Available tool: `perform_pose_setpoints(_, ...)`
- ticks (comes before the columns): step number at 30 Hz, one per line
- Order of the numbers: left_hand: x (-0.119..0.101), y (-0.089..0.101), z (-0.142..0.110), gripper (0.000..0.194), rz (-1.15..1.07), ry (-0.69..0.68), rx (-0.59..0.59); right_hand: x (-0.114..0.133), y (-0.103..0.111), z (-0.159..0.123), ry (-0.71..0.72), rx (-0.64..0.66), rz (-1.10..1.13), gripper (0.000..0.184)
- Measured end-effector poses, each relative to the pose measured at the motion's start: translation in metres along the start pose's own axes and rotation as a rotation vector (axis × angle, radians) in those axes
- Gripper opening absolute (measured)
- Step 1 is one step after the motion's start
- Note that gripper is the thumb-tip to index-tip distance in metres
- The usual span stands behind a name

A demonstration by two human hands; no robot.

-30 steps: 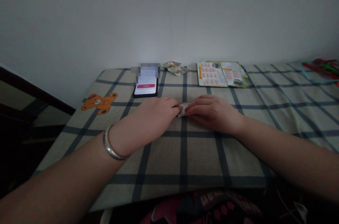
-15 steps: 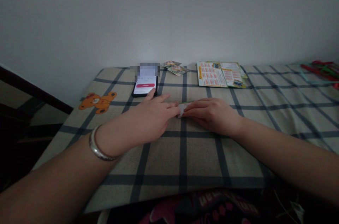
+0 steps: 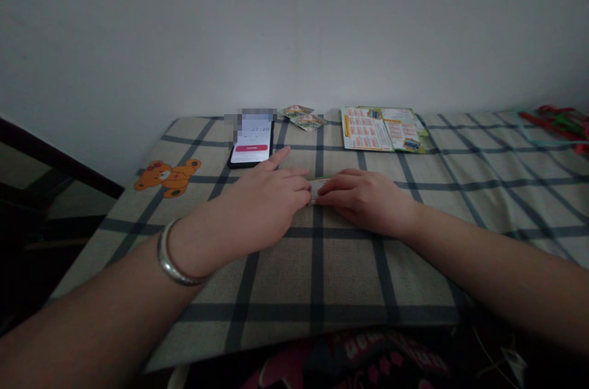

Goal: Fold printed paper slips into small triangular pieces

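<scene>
At the far left, at about nine o'clock from the hands, an orange bear patch [image 3: 168, 175] sits printed on the checked cloth [image 3: 350, 266] that covers the table. A silver bangle [image 3: 172, 257] rings the left wrist at roughly seven o'clock. The left hand [image 3: 264, 208] lies palm down on the cloth, its fingers close together and curled onto the left end of a small folded paper [image 3: 316, 188], with the forefinger lifted and pointing toward eleven o'clock. Just beyond that fingertip, at eleven o'clock, a phone [image 3: 251, 142] lies flat with its screen lit, showing a pink bar; its top part is blurred. The small folded paper rests on the cloth at the centre, pinched between both hands, only a pale sliver of it showing. At twelve o'clock, near the wall, two small printed packets [image 3: 304, 118] lie side by side, touching or nearly so. The right hand [image 3: 368, 199] lies flat too, fingers together and pressed down on the right end of the paper. At one o'clock a printed calendar sheet [image 3: 381, 129] lies open and flat. At the far right, about two o'clock, a bundle of red and green strips [image 3: 559, 120] lies at the cloth's edge; whether anything holds them I cannot tell.
</scene>
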State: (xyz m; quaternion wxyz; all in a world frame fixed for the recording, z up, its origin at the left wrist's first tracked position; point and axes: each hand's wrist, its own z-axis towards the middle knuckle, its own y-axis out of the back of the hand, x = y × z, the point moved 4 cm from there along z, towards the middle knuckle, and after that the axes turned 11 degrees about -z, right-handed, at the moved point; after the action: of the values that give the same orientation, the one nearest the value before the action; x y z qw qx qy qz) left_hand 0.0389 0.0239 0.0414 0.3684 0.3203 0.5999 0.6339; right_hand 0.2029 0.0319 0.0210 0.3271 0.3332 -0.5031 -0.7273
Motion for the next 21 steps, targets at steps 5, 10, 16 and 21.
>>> perform_pose_setpoints(5, -0.0029, 0.0019, -0.0023, 0.028, -0.098, 0.039, -0.002, 0.0, -0.0017, -0.0003, -0.007, -0.002, -0.015, 0.025)
perform_pose_setpoints(10, -0.0026, 0.0019, -0.0033, 0.025, -0.071, 0.05, 0.007, 0.0027, -0.0016, 0.0004, 0.005, -0.009, -0.048, 0.025)
perform_pose_setpoints(16, 0.0011, 0.0008, -0.0013, 0.024, -0.038, 0.035, 0.007, 0.007, 0.0, 0.0015, 0.06, -0.032, -0.112, 0.026)
perform_pose_setpoints(21, -0.0053, 0.0008, 0.0003, 0.019, -0.02, 0.062, 0.014, 0.009, 0.0022, 0.0036, 0.059, -0.016, -0.131, 0.022)
